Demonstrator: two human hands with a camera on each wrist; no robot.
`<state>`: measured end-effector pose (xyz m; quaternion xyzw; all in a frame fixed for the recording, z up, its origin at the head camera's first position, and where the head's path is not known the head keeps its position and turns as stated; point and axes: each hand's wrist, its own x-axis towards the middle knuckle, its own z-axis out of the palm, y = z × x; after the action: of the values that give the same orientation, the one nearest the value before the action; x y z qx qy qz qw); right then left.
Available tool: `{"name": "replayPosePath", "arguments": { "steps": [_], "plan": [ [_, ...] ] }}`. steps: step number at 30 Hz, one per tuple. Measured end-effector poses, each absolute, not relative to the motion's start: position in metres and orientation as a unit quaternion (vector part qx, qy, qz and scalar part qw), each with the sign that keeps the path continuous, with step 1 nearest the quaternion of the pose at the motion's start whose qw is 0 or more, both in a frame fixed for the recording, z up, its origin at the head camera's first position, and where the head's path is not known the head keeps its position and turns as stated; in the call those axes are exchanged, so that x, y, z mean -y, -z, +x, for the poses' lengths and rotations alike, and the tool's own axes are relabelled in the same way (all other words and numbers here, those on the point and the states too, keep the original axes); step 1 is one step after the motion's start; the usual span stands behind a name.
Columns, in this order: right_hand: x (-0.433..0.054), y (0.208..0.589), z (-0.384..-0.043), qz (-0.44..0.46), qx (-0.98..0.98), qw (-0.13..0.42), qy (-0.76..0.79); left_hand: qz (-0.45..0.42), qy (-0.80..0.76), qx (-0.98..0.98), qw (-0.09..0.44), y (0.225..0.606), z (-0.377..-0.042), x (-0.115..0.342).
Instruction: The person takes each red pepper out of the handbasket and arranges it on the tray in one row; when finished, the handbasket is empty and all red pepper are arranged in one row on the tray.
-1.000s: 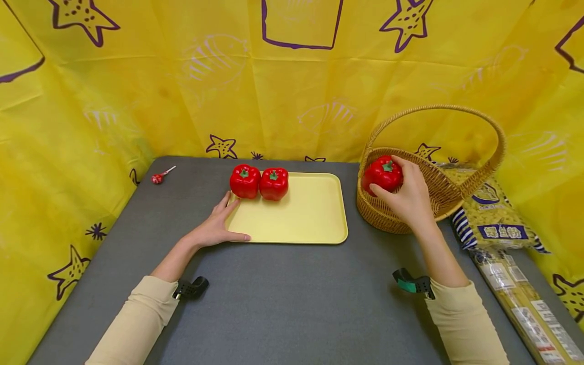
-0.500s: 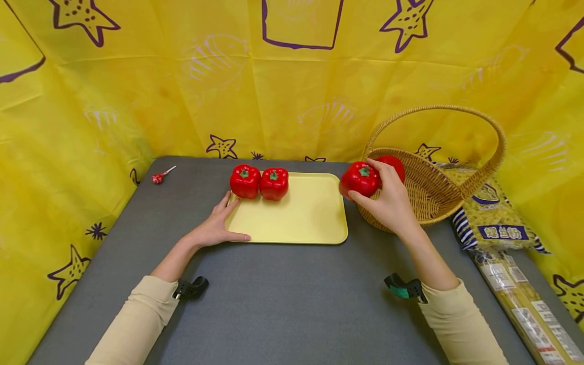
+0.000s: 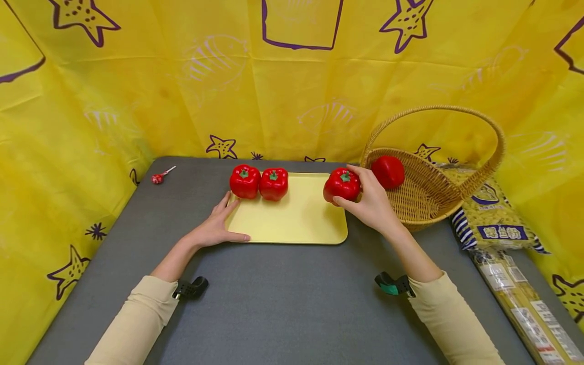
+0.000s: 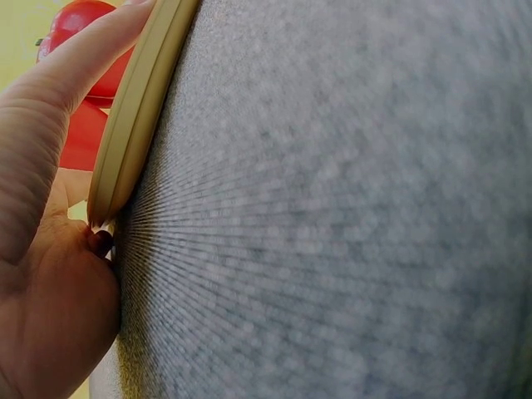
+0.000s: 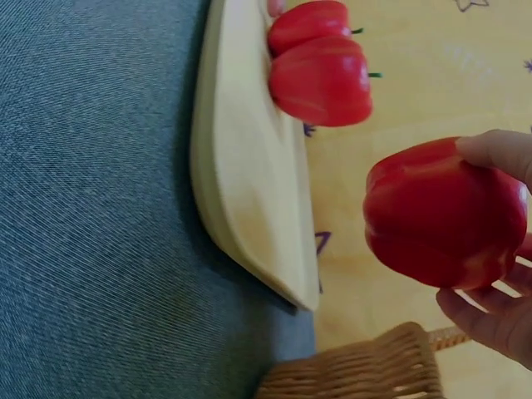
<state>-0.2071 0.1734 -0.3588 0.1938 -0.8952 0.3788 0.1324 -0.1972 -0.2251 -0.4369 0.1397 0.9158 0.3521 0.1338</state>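
Note:
My right hand (image 3: 371,203) grips a red bell pepper (image 3: 341,185) with a green stem, over the right end of a pale yellow tray (image 3: 301,218). In the right wrist view this held pepper (image 5: 445,214) hangs above the tray's level, thumb on one side and fingers on the other. Two more red peppers (image 3: 245,181) (image 3: 274,184) sit side by side at the tray's back left. My left hand (image 3: 216,225) rests at the tray's left end, fingers spread and thumb along the front edge; the left wrist view shows the thumb against the rim (image 4: 137,116).
A wicker basket (image 3: 420,215) with a tall handle stands right of the tray, another red pepper (image 3: 388,172) inside. Beyond it lie a yellow noodle bag (image 3: 499,218) and a long clear packet (image 3: 524,304). A lollipop (image 3: 157,178) lies at the far left.
My right hand has carried the pepper leftward out of the basket to above the tray's right end. The pepper remaining in the basket has come into view. My left hand has stayed put.

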Motion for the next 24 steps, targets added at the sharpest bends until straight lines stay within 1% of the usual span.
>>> {"name": "replayPosePath", "arguments": {
  "steps": [9, 24],
  "plan": [
    [-0.160, 0.372, -0.218, 0.200, 0.895, 0.084, -0.390, 0.141, -0.353, -0.915, 0.131, 0.436, -0.197, 0.226],
    [-0.145, 0.388, -0.234, 0.193, 0.900, 0.061, -0.385, 0.143, -0.349, -0.918, 0.126, 0.440, -0.198, 0.226]
  ]
}}
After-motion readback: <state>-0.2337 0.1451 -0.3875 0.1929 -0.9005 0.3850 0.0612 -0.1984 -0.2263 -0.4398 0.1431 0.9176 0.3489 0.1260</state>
